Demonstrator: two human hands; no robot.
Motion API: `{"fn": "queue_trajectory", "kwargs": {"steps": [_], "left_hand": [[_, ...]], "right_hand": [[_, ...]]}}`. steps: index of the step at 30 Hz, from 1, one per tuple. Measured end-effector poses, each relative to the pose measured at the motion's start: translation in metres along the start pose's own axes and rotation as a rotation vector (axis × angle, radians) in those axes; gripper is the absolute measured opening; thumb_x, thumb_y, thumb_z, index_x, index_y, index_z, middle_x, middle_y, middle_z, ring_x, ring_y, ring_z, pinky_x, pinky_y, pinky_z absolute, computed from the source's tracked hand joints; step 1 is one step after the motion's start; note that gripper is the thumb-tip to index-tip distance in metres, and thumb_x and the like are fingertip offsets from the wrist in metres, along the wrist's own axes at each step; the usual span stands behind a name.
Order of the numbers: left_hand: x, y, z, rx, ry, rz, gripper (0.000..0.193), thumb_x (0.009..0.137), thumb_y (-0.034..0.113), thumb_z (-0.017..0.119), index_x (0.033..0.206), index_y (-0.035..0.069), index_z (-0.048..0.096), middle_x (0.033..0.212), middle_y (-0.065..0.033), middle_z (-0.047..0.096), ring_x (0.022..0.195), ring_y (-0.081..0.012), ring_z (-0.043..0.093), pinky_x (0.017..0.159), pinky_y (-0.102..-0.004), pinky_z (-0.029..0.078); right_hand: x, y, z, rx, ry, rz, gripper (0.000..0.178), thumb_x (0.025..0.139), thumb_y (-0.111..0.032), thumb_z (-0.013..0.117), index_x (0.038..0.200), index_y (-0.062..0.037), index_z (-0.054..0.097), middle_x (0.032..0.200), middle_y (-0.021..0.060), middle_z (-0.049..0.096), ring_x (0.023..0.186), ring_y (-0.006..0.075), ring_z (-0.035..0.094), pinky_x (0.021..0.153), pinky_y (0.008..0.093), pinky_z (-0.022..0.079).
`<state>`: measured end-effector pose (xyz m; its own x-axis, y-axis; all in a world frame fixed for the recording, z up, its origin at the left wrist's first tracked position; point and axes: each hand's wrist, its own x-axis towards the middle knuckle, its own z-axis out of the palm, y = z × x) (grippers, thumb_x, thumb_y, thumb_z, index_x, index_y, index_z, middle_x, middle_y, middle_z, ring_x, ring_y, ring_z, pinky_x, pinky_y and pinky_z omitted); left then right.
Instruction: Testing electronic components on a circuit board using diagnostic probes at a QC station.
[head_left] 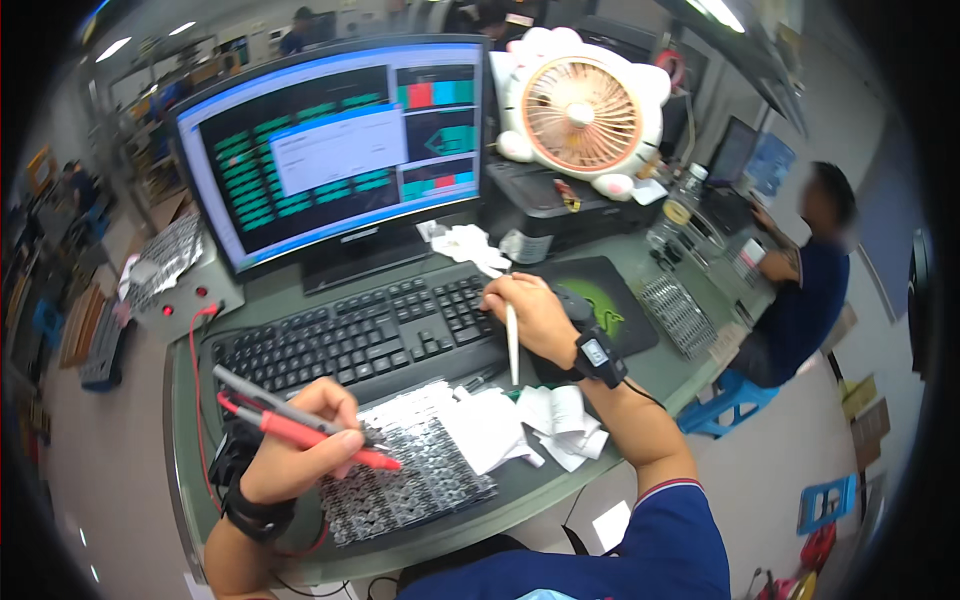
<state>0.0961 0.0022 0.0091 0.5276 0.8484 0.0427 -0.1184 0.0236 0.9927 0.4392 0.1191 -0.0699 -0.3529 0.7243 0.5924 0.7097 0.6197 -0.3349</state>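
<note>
My left hand (305,440) is closed round a red test probe (292,431) and a slim grey tool (262,394), which lie side by side. Their tips reach over a silvery panel of small metal parts (410,485) in rows. My right hand (538,318) has its fingers bent over the number pad of a black keyboard (370,335). A thin white stick (513,345) is gripped in that hand and points back toward me. Whether a finger presses a key, I cannot tell.
Crumpled white papers (490,428) lie beside the panel. Behind the keyboard stands a monitor (340,150); a cat-shaped fan (582,115) sits on a black printer (570,205). A mouse pad (605,300), a metal rack (678,315), a bottle (675,208) and a seated person (810,280) are at right.
</note>
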Motion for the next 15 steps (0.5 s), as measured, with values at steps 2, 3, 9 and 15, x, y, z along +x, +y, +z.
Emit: {"fn": "queue_trajectory", "kwargs": {"steps": [2, 3, 9, 15], "left_hand": [[-0.001, 0.000, 0.001, 0.019, 0.050, -0.017, 0.019, 0.088, 0.006, 0.066, 0.096, 0.004, 0.050, 0.074, 0.0007, 0.055, 0.057, -0.0040, 0.053, 0.051, -0.0191, 0.042], [-0.003, 0.001, 0.001, 0.019, 0.059, -0.008, 0.018, 0.088, 0.006, 0.066, 0.095, 0.004, 0.050, 0.075, 0.0006, 0.055, 0.057, -0.0041, 0.053, 0.051, -0.0190, 0.041], [0.004, -0.007, 0.003, 0.053, 0.035, 0.040, 0.019, 0.089, 0.013, 0.065, 0.095, 0.005, 0.049, 0.075, -0.0001, 0.055, 0.055, -0.0045, 0.052, 0.049, -0.0190, 0.039], [-0.004, 0.002, -0.002, 0.074, -0.039, 0.069, 0.016, 0.093, 0.014, 0.063, 0.096, 0.006, 0.049, 0.077, 0.0014, 0.054, 0.058, -0.0027, 0.050, 0.049, -0.0189, 0.037]], "right_hand": [[-0.001, -0.003, -0.004, 0.016, 0.065, 0.084, 0.012, 0.095, -0.021, 0.058, 0.097, -0.0088, 0.058, 0.079, 0.0075, 0.069, 0.083, 0.0315, 0.068, 0.079, 0.0440, 0.049], [0.001, -0.010, -0.010, 0.034, 0.040, 0.145, 0.011, 0.095, -0.016, 0.057, 0.090, -0.0062, 0.057, 0.078, 0.0089, 0.070, 0.077, 0.0324, 0.067, 0.067, 0.0412, 0.051], [-0.007, 0.003, -0.017, -0.009, 0.009, 0.230, 0.014, 0.098, -0.022, 0.054, 0.095, -0.0078, 0.056, 0.071, 0.0076, 0.069, 0.067, 0.0310, 0.069, 0.061, 0.0387, 0.052], [-0.002, -0.008, -0.014, 0.013, -0.100, 0.267, 0.014, 0.097, -0.018, 0.056, 0.099, -0.0050, 0.060, 0.073, 0.0119, 0.067, 0.068, 0.0222, 0.069, 0.061, 0.0328, 0.052]]}}
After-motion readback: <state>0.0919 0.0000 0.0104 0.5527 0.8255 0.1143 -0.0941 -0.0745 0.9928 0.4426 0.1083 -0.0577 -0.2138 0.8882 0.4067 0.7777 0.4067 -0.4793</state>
